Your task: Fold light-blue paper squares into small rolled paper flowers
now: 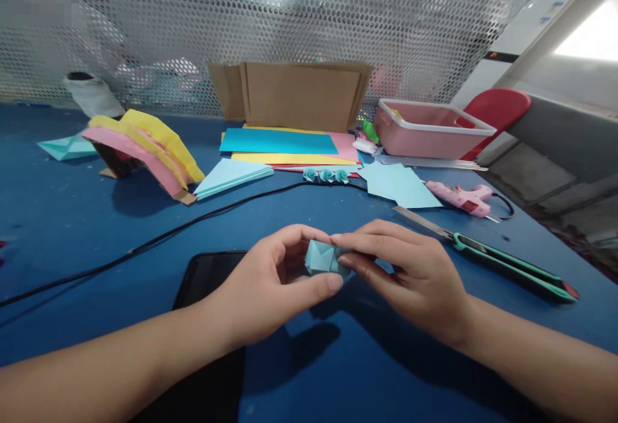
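Note:
A small folded piece of light-blue paper (pixel 319 257) is held between both hands, above the blue table. My left hand (pixel 275 288) curls round its left side, thumb along the lower edge and fingers behind. My right hand (pixel 410 275) pinches its right end between thumb and fingers, which hide that part. Beyond the hands stand several small light-blue paper roses (pixel 326 176) in a row. Light-blue paper squares (pixel 403 183) lie to their right, and a stack of folded light-blue triangles (pixel 234 175) to their left.
A craft knife (pixel 512 265) with its blade out lies right of my right hand, near a pink glue gun (pixel 461 197). A black cable (pixel 207 216) crosses the table. A dark flat tablet (pixel 207 281) lies under my left forearm. Behind are a pink basket (pixel 429 140) and cardboard (pixel 299 94).

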The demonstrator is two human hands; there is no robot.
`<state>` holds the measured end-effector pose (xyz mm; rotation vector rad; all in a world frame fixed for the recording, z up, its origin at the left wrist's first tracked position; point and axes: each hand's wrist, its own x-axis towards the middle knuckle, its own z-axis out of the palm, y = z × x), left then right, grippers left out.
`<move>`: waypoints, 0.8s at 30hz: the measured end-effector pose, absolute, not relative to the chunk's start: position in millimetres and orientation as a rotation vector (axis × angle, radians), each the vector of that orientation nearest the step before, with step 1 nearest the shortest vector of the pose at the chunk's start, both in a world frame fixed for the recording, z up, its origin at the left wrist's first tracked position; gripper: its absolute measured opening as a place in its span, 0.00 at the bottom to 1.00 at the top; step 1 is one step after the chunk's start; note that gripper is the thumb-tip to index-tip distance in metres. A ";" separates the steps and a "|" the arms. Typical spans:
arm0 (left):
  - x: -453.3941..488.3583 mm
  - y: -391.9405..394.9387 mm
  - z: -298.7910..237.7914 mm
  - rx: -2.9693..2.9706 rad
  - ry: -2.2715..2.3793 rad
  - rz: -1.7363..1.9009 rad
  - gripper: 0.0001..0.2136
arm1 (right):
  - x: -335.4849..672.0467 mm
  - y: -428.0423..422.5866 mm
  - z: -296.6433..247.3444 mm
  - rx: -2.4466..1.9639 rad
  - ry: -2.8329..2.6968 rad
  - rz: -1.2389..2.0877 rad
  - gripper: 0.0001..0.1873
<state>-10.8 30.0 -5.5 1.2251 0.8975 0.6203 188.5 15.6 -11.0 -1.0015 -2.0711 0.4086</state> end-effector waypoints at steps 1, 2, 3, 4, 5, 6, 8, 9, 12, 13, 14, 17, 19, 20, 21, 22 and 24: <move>-11.1 30.1 -5.2 1.224 0.915 0.625 0.13 | 189.0 15.5 -10.7 -0.992 -2.068 0.381 0.13; -11.5 30.3 -4.9 1.224 0.941 0.627 0.12 | 189.3 15.3 -10.5 -0.985 -2.064 0.360 0.12; -11.8 30.5 -4.6 1.219 0.966 0.625 0.12 | 189.3 15.0 -10.2 -0.980 -2.064 0.349 0.12; -12.0 30.7 -4.2 1.213 0.983 0.623 0.12 | 189.2 14.7 -9.8 -0.980 -2.066 0.344 0.11; -12.1 30.9 -3.9 1.206 0.996 0.622 0.12 | 188.9 14.4 -9.4 -0.984 -2.066 0.344 0.10; -12.0 31.0 -3.6 1.200 1.004 0.627 0.11 | 188.7 14.2 -9.0 -0.988 -2.065 0.344 0.10; -11.4 31.0 -3.1 1.200 1.013 0.642 0.11 | 188.3 14.0 -8.2 -0.994 -2.063 0.332 0.08; -10.9 30.9 -2.9 1.207 1.018 0.651 0.10 | 188.2 14.0 -7.8 -0.995 -2.063 0.319 0.07; -9.8 30.3 -3.2 1.221 1.024 0.659 0.09 | 188.2 13.9 -7.3 -0.986 -2.072 0.290 0.06; -9.7 30.1 -3.6 1.223 1.024 0.657 0.09 | 188.1 14.0 -7.3 -0.982 -2.076 0.291 0.06; -9.6 30.0 -4.1 1.223 1.023 0.653 0.09 | 188.0 14.1 -7.5 -0.978 -2.080 0.295 0.06; -9.8 30.1 -5.3 1.218 1.020 0.657 0.09 | 187.8 15.1 -8.6 -0.937 -2.118 0.302 0.07; -9.9 30.8 -5.6 1.203 1.019 0.679 0.09 | 188.0 15.9 -9.8 -0.890 -2.150 0.296 0.08; -9.9 31.2 -5.6 1.192 1.019 0.692 0.09 | 188.1 16.3 -10.5 -0.871 -2.164 0.296 0.08; -9.9 31.5 -5.4 1.181 1.021 0.704 0.08 | 188.3 16.5 -11.2 -0.860 -2.175 0.298 0.09; -9.9 31.7 -5.3 1.171 1.022 0.711 0.08 | 188.5 16.6 -11.9 -0.855 -2.181 0.302 0.09; -9.8 31.7 -4.7 1.153 1.027 0.716 0.08 | 188.7 16.6 -13.1 -0.859 -2.194 0.321 0.09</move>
